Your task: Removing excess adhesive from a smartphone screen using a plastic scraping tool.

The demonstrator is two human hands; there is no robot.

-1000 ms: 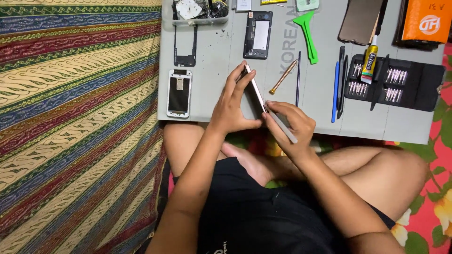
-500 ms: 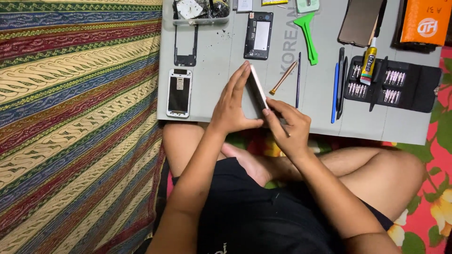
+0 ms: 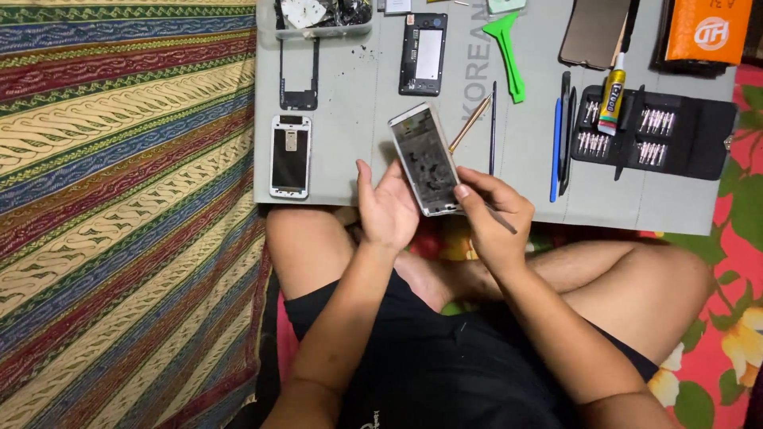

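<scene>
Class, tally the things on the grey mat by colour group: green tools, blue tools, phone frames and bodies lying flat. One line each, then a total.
Green pry tool: 1
Blue pry stick: 1
Phone parts lying flat: 3 – black frame, white frame, black phone body
Total: 5

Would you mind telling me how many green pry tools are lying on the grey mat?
1. The green pry tool lies near the top of the grey mat, right of the dark phone frame. A pale green item at the top edge is cut off, so I cannot identify it.
</scene>
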